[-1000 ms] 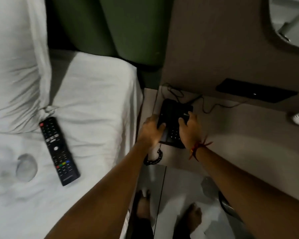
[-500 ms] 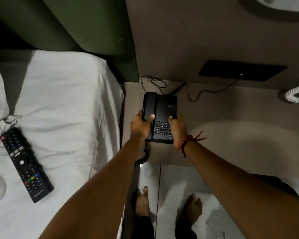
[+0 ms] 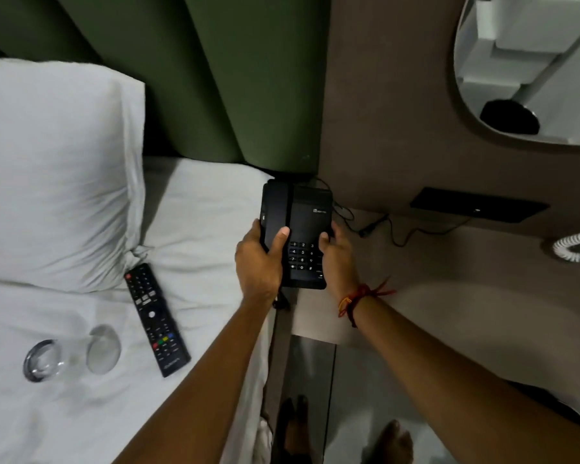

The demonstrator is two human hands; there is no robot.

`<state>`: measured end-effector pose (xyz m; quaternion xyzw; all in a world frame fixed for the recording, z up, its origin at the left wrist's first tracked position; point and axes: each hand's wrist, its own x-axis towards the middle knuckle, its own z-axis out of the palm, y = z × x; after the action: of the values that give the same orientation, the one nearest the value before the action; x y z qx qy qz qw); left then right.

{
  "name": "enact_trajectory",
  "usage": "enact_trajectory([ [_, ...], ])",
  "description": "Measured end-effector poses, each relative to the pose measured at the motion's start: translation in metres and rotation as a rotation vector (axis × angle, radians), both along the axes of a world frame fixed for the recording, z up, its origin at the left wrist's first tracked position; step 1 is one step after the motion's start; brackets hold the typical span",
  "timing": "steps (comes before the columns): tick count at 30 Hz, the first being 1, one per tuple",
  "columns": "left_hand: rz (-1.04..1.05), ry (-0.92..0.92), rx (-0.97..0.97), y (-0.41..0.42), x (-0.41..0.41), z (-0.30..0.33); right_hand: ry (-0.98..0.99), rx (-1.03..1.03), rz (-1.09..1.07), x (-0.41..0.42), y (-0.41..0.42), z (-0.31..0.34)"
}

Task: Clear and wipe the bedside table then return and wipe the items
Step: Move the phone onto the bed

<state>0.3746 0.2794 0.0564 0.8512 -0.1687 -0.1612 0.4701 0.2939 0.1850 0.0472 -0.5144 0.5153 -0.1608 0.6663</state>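
A black desk telephone with its handset on the left is lifted off the beige bedside table and hangs over the gap by the bed edge. My left hand grips its handset side and my right hand grips its right side. Its thin black cable trails back across the table to the wall. On the white bed sheet lie a black TV remote and a clear drinking glass on its side.
A white pillow lies at the head of the bed against a green padded headboard. A black wall panel sits above the table. A white coiled cord is at the right edge. My bare feet stand on the glossy floor.
Both hands have lifted the telephone from the table and carried it left toward the bed. The view has swung left, bringing the pillow and glass into sight.
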Motion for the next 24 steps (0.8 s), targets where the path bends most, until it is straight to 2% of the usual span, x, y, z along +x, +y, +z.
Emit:
enact_trajectory([
  [3, 0.061, -0.046, 0.009, 0.029, 0.039, 0.014, -0.017, -0.063, 0.071, 0.04, 0.024, 0.002],
  [7, 0.128, -0.101, 0.084, 0.068, 0.094, 0.026, -0.021, -0.099, 0.198, 0.094, 0.058, -0.039],
  [10, 0.14, -0.036, 0.14, 0.088, 0.124, 0.019, -0.006, -0.053, 0.264, 0.115, 0.08, -0.03],
  [12, 0.144, 0.031, 0.137, 0.097, 0.135, 0.009, 0.012, -0.064, 0.297, 0.116, 0.091, -0.001],
  [16, 0.164, 0.083, 0.183, 0.097, 0.14, -0.004, 0.035, -0.128, 0.331, 0.11, 0.086, 0.004],
  [18, 0.177, -0.047, 0.309, 0.091, 0.134, -0.005, 0.067, -0.21, 0.367, 0.099, 0.077, 0.003],
  [20, 0.182, -0.264, 0.46, 0.077, 0.115, 0.001, 0.134, -0.351, 0.39, 0.08, 0.062, -0.001],
  [22, 0.114, -0.432, 0.482, 0.06, 0.088, 0.006, 0.207, -0.482, 0.413, 0.055, 0.043, -0.008],
  [24, -0.056, -0.533, 0.454, 0.033, 0.053, -0.001, 0.286, -0.529, 0.417, 0.016, 0.019, -0.016],
])
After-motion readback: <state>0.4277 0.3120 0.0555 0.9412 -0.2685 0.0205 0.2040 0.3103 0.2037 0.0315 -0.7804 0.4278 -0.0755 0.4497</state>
